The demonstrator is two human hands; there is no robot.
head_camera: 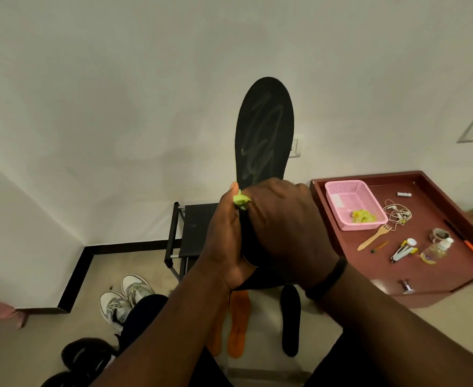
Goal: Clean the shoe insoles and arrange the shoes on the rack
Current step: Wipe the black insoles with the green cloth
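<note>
In front of the wall: a black insole (266,129) is held upright, toe end up, with pale wet-looking streaks across its face — wiping seems under way, not finished.
Left hand (227,236): wrapped round the insole's lower part from the left; the thumb and forefinger pinch a scrap of green cloth (240,201) against its edge.
Right hand (282,219): crossed over the left, fingers curled round the insole's middle; the fingertips are hidden behind it, so how they press I cannot tell.
On the floor below: a pair of orange insoles (238,325) and a second black insole (290,319) lie side by side, out of their shoes; whether they are already cleaned cannot be told.
Shoes: a pair of grey-and-white sneakers (126,297) stands by the left wall; dark shoes (87,356) lie at the bottom left — none on the rack.
Shoe rack (190,233): the black rack stands against the wall behind the hands; no shoes show on the part in view.
Table (414,261): a pink basket (341,188) holds another green-yellow cloth among small clutter.
Progress: early to middle, by my reading — insoles are out, one is being cleaned, and refitting and racking are all left.
</note>
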